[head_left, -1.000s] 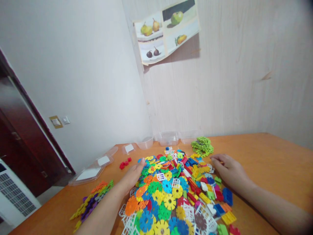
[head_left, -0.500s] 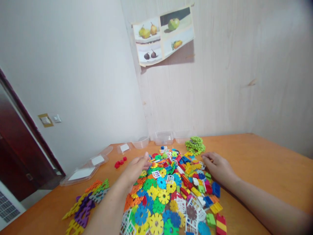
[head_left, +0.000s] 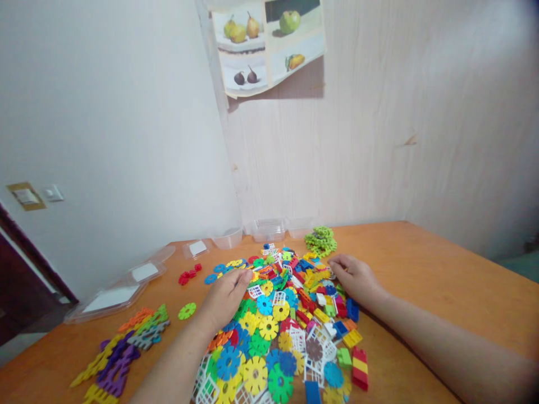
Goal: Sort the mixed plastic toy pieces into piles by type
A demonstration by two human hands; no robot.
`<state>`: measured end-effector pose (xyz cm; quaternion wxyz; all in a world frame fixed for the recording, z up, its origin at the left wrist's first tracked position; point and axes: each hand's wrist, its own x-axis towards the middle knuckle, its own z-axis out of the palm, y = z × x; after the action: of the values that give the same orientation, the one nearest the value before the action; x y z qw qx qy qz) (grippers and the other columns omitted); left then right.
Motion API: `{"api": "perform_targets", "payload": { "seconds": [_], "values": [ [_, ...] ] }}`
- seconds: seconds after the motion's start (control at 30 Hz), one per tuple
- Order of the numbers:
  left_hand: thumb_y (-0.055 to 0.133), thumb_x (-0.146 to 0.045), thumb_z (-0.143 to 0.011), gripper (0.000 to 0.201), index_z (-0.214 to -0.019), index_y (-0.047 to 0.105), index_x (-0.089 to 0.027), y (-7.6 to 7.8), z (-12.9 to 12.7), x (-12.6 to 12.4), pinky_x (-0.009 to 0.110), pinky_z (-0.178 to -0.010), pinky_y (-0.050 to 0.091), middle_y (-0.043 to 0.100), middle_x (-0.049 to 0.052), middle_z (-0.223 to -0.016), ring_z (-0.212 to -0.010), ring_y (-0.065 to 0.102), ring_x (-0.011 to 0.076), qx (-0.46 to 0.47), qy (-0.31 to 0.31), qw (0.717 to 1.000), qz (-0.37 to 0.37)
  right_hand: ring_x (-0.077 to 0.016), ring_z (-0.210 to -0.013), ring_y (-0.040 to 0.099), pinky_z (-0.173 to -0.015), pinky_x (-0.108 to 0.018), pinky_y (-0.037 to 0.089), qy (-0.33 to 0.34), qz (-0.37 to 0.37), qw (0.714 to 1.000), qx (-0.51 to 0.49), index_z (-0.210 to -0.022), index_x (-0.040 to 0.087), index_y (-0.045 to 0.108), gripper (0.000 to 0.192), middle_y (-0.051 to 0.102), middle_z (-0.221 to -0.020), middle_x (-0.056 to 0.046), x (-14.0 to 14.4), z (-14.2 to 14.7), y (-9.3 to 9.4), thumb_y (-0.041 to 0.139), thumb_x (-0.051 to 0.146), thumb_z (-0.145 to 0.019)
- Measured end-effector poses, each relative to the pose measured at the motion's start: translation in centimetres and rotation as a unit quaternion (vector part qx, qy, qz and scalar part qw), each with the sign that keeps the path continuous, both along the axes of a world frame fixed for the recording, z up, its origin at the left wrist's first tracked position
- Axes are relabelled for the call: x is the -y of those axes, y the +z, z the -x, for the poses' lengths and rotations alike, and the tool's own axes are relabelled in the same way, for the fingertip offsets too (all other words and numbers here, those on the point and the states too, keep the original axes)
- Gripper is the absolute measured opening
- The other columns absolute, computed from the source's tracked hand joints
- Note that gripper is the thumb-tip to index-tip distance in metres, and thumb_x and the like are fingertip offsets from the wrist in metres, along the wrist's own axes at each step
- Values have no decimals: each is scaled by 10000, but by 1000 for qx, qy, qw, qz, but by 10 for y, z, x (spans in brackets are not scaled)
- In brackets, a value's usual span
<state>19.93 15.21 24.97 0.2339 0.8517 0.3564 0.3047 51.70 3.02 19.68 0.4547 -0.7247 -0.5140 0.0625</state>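
My left hand point(head_left: 227, 297) is over the left side of a heap of flower-shaped plastic discs point(head_left: 255, 375). Its fingers are closed, partly hidden behind the thumb, and anything in them cannot be made out. At the heap's right edge rests my right hand point(head_left: 357, 280), fingers curled together beside yellow building bricks point(head_left: 315, 278); what they hold, if anything, is hidden. White lattice pieces point(head_left: 278, 298) and coloured bricks mix with the discs. A lone green disc point(head_left: 187, 311) lies left of my left wrist, and blue discs point(head_left: 210, 279) lie beyond that hand.
Interlocking plastic pieces point(head_left: 120, 359) lie at the left. Small red pieces point(head_left: 189, 275) sit farther back. Clear lids point(head_left: 112, 297) line the left edge; clear containers point(head_left: 269, 230) and a green pile point(head_left: 321, 241) stand along the back of the table point(head_left: 421, 264).
The view has swung right. My left hand's fingers have drawn in. Discs now lie spread to the left of the heap, and a lone green disc shows beside my left forearm.
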Motion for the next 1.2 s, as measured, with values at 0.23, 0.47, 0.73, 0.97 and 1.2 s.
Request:
{"api": "perform_targets", "payload": {
  "seconds": [0.23, 0.47, 0.73, 0.97, 1.2],
  "values": [
    [417, -561, -938, 463, -1034, 716, -220, 2, -2, 5, 306, -927, 459, 723, 29, -1029, -1014, 624, 234, 15, -35, 999, 21, -156, -628, 573, -575, -246, 432, 64, 34, 995, -75, -771, 188, 622, 339, 618, -652, 7, 6, 11, 21, 489, 488, -856],
    [419, -569, -938, 473, -1095, 710, -232, 0, -2, 6, 295, -920, 470, 722, 21, -1062, -1018, 627, 226, 10, -48, 998, 33, -92, -525, 444, -484, -207, 328, 226, 185, 951, -100, -740, 171, 610, 246, 543, -587, 36, 35, 25, 63, 591, 403, -822],
    [429, -555, -941, 448, -1081, 711, -237, 4, -4, 10, 293, -911, 487, 724, 24, -1063, -1015, 638, 222, 9, -62, 998, 29, -134, -617, 561, -527, -218, 375, 237, 243, 940, 24, -922, 204, 708, 204, 649, -694, 8, 47, 1, 84, 600, 223, -750],
    [453, -560, -932, 454, -1105, 710, -229, 4, -3, 9, 313, -943, 497, 729, 38, -1107, -1047, 650, 233, 16, -69, 997, 35, -164, -651, 601, -553, -232, 389, 155, 292, 940, 86, -972, 184, 678, 244, 673, -729, -24, 45, -32, 80, 631, 267, -748],
    [445, -552, -941, 436, -1139, 700, -259, 9, -4, 16, 328, -955, 500, 717, 22, -1166, -1091, 645, 238, -6, -77, 996, 45, -185, -765, 611, -602, -236, 394, 255, 366, 887, 118, -1172, 243, 616, 603, 655, -872, -7, 48, -28, 81, 781, 496, -651]
  ]
}}
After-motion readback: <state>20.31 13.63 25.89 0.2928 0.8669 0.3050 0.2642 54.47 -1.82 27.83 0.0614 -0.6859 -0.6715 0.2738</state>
